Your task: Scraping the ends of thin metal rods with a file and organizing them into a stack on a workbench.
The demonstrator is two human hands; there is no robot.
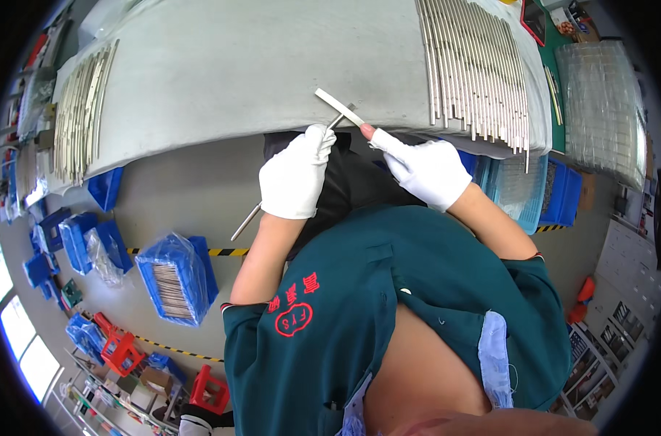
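My left hand [295, 176], in a white glove, is closed around a thin metal rod [246, 221]. The rod slants from beside my left forearm up to the near edge of the grey-covered table [272, 65]. Between the fingers of my white-gloved right hand [430, 171] is a flat white stick [333, 102]; one bare fingertip shows at its near end. Stick and rod cross just beyond my left fingers, the stick on top. Whether they touch, I cannot tell.
Many metal rods [476, 73] lie side by side on the table's right, with another row [87, 109] at the far left. A plastic-wrapped stack [603, 109] stands at the right. Blue bins, one bin [176, 280] holding rods, stand on the floor at left.
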